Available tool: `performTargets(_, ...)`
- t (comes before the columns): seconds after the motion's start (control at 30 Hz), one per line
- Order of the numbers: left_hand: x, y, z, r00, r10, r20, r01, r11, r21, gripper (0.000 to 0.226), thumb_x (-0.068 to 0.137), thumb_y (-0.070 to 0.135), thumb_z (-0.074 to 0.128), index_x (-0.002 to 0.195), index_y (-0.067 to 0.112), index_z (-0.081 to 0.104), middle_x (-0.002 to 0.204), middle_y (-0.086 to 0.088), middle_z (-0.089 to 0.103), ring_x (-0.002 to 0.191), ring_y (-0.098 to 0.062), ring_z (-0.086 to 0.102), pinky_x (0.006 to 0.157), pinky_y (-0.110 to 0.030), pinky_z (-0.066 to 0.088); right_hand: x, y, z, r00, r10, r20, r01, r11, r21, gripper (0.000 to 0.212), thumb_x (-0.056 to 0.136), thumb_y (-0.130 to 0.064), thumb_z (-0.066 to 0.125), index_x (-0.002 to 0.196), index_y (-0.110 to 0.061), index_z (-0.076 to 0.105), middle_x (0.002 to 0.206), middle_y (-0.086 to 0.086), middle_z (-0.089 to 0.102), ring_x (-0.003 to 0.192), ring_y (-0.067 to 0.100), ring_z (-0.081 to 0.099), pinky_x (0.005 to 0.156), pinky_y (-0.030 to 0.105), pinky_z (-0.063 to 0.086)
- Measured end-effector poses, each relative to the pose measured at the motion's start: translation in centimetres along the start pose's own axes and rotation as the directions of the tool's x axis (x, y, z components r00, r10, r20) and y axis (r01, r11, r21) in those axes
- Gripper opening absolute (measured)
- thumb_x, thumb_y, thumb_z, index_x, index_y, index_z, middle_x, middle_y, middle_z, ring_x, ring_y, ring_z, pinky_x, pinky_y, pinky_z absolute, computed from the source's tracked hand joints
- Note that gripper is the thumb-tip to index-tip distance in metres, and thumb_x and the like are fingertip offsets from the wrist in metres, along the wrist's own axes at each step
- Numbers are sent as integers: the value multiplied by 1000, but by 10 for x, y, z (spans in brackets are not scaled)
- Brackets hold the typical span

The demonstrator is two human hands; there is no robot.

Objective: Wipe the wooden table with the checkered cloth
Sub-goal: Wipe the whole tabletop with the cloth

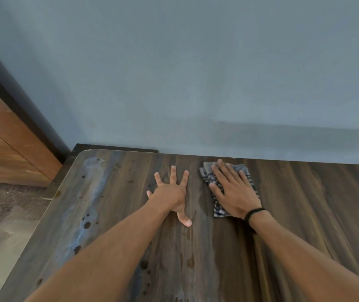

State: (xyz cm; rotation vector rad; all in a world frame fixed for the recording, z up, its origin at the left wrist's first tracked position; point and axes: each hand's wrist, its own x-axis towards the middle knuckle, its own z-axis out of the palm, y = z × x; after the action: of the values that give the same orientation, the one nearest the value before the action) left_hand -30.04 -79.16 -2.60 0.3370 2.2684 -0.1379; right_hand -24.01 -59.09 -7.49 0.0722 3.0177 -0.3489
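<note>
- Closest to us, both forearms stretch out over the wooden table (305,203), and around them we've got dark droplets (87,224) and a wet sheen scattered along the left and middle boards.
- Our left hand (171,192) is planted flat on the bare wood, fingers fanned wide, gripping nothing; by the look of it, it's just bracing us.
- Just beside it, a touch farther out, our right hand (233,192) lies palm-down on the checkered cloth (219,209), fingers open and pressing, not pinching, with a black wristband (253,214) at the wrist.
- The cloth sits folded under that hand, its long axis running from near us up toward the back edge, corners peeking out past the fingertips and below the palm.
- Here's the key bit: the wet patches lie to the left of the cloth, beyond our left hand, and the pale streak (87,192) runs down near the left edge. The right hand owns the cloth, so we reckon the coming sweep has to travel leftward, and that braced left hand sits right in the lane.
- Farthest off, the table's back edge meets the blue-grey wall (196,73), with a wooden cabinet (4,138) off to the left.
</note>
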Motion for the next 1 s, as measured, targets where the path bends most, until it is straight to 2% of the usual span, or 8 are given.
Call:
performTargets(0.13, -3, 1, -2, 1000, -6, 3, 6, 1000, 0, 155, 56, 55, 89, 133, 39, -45, 142, 2, -54, 133, -54, -35, 108, -76, 16, 33, -23, -8, 972, 231, -52, -227, 971, 74, 65, 107, -55, 19, 162, -32, -3, 169, -4, -17, 156, 18, -16, 121, 43, -16)
performTargets(0.27, -3, -1, 1, 1000, 16, -11, -16, 1000, -21, 156, 54, 53, 90, 134, 41, -43, 143, 4, -53, 135, -52, -35, 108, -76, 15, 10, -16, 1, 1000, -4, -12, 4, 1000, -1, 60, 104, -60, 16, 160, -44, 1, 167, -11, -16, 156, 15, -13, 120, 39, -15)
performTargets(0.33, -2, -2, 1, 999, 24, -26, -25, 999, -31, 156, 53, 53, 91, 136, 42, -41, 144, 5, -53, 135, -51, -34, 106, -76, 16, 14, -4, -9, 999, 34, -7, -34, 999, 18, 58, 104, -60, 16, 160, -48, 4, 168, -12, -13, 156, 14, -10, 121, 40, -13)
performTargets(0.43, 0, -3, -1, 1000, 17, -27, -17, 999, -32, 157, 52, 54, 91, 135, 42, -42, 144, 5, -52, 134, -52, -35, 107, -76, 15, 43, -21, -18, 971, 236, -23, -232, 967, 107, 58, 106, -55, 20, 162, -43, 9, 171, -4, -9, 157, 20, -10, 123, 47, -12)
performTargets(0.6, 2, -7, 5, 998, 34, -59, -36, 999, -29, 160, 45, 56, 92, 137, 45, -39, 145, 9, -50, 137, -50, -33, 105, -76, 17, 11, -26, 4, 999, 6, -34, -6, 1000, 15, 59, 102, -63, 11, 159, -50, 0, 167, -11, -16, 156, 17, -12, 119, 42, -16)
performTargets(0.73, 4, -8, 3, 998, 25, -54, -27, 999, -40, 162, 42, 57, 92, 134, 46, -41, 145, 9, -50, 136, -51, -33, 104, -77, 17, 19, -34, -3, 985, 170, -32, -167, 983, 76, 59, 105, -60, 16, 160, -45, 3, 169, -6, -15, 156, 19, -13, 119, 44, -16)
performTargets(0.87, 6, -10, 8, 995, 53, -82, -56, 998, -30, 162, 41, 60, 91, 137, 45, -39, 147, 10, -49, 137, -50, -32, 105, -76, 17, -10, -31, 11, 999, -41, -31, 41, 999, 1, 61, 100, -65, 8, 158, -50, -2, 167, -9, -17, 155, 17, -14, 120, 43, -15)
performTargets(1.0, 3, -11, 3, 997, 34, -74, -37, 998, -50, 161, 42, 58, 91, 138, 45, -38, 147, 10, -48, 137, -49, -32, 106, -76, 16, 18, -19, -8, 983, 179, -29, -177, 981, 81, 59, 105, -60, 17, 160, -46, 2, 169, -5, -16, 156, 20, -14, 122, 47, -15)
